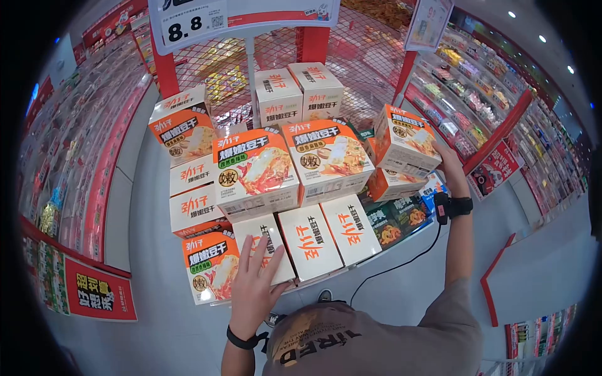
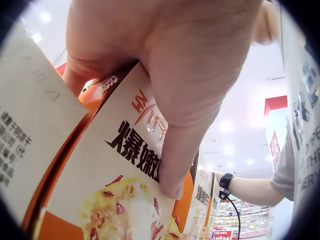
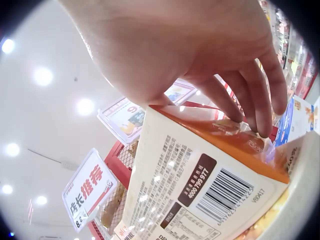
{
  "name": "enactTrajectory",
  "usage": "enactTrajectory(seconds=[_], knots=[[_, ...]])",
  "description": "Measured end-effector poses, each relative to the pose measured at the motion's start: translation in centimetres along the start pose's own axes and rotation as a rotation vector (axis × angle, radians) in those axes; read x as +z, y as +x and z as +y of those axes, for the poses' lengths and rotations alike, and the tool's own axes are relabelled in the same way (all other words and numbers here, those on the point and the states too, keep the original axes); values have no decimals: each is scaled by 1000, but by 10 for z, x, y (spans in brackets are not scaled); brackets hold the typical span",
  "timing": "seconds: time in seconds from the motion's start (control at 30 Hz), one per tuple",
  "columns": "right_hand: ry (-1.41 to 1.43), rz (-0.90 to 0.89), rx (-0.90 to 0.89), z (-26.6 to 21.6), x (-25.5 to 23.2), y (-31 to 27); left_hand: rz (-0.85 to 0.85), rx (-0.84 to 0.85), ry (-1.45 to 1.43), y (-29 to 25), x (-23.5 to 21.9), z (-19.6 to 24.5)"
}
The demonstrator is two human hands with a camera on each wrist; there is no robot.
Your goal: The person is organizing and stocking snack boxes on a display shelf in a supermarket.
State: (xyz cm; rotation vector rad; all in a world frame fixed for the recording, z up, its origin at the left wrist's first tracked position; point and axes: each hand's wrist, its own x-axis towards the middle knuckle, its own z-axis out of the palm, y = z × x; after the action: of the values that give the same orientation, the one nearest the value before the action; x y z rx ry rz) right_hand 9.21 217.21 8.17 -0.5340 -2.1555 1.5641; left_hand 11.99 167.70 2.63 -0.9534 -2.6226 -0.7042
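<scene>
On a display stand are stacked boxed snacks in white and orange, with Chinese lettering. My left hand [image 1: 251, 285] rests spread over the white top of a front-row snack box [image 1: 282, 266]. In the left wrist view its thumb [image 2: 177, 160] lies down that box's printed face. My right hand [image 1: 450, 164] grips a tilted snack box [image 1: 407, 144] on the stack's upper right. From the right wrist, this box's barcode side [image 3: 175, 175] shows, with fingers [image 3: 260, 110] reaching over its orange side and the thumb mostly hidden.
Two large orange-faced boxes [image 1: 257, 172] stand in the middle, with more boxes behind and at left. Dark green packs [image 1: 401, 219] lie below the right side. A wire mesh [image 1: 200, 62] and price sign [image 1: 241, 22] rise behind. Shelves flank the stand; a cable [image 1: 401, 269] hangs from the right wrist.
</scene>
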Motion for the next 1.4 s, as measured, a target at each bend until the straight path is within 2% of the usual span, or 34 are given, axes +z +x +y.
enactTrajectory(seconds=[0.03, 0.17, 0.3, 0.43, 0.53, 0.63, 0.7, 0.8, 0.87, 0.93, 1.03, 1.1, 1.13, 1.2, 1.23, 1.33, 1.37, 1.4], knots=[[91, -78, -16, 2, -3, -2, -7, -4, 2, 0, 0, -1], [27, 190, -26, 18, -7, -6, 2, 1, -37, 0, 0, -2], [74, 116, -102, 28, 10, -27, -13, 20, -15, -1, 0, -4], [322, 157, -29, 41, 20, -35, -22, 22, -7, 0, -1, -3], [237, 191, -20, 52, 23, -38, -26, 22, -20, 0, 2, -6], [301, 117, 128, 35, 22, -42, -76, 36, -44, 0, -4, -7], [344, -5, 171, 36, 7, -31, -141, 78, -84, 6, -26, -6], [345, -94, 154, 26, -3, -22, -195, 88, -445, 10, -67, -43], [346, -121, 122, 22, -4, -20, -45, -266, -723, 18, -89, -57], [351, -155, 92, 24, -5, -16, 134, -370, -677, 51, -107, -53], [406, -91, 58, 26, 7, -18, -22, -651, -604, 97, -102, -62], [432, -65, 47, 24, 12, -23, -214, -757, -767, 109, -83, -80], [432, -64, 43, 26, 10, -25, -315, -800, -841, 117, -79, -83], [438, -53, 40, 34, 4, -30, -294, -766, -772, 119, -74, -79], [480, 96, 55, 29, 6, -40, -303, -745, -732, 120, -72, -80], [106, 619, -418, 22, 12, -70, -364, -746, -703, 121, -76, -77], [195, 613, -548, 15, 17, -83, -383, -755, -707, 121, -79, -73], [214, 412, -558, 3, 21, -91, -406, -764, -705, 121, -82, -70]])
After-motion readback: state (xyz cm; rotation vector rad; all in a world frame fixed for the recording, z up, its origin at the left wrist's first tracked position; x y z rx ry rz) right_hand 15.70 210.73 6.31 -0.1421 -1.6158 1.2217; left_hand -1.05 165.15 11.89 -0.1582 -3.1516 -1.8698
